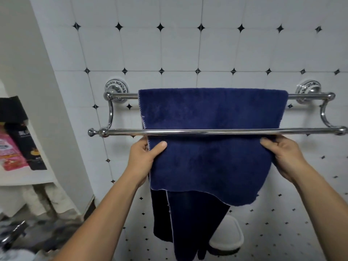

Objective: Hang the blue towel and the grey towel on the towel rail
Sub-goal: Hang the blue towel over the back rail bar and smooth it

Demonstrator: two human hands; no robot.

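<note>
A dark blue towel [211,162] hangs over the back bar of a chrome double towel rail [124,132] on the tiled wall. Its front flap passes behind the front bar and falls below it. My left hand [145,155] pinches the flap's left edge just under the front bar, thumb on the front. My right hand [282,153] grips the flap's right edge at the same height. The towel's rear half hangs lower, down toward the floor. No grey towel is in view.
A white shelf unit [28,178] at the left holds a pink packet [11,149] and a black box [28,146]. A white rounded object [227,236] sits low against the wall behind the towel. Chrome tap parts show at bottom left.
</note>
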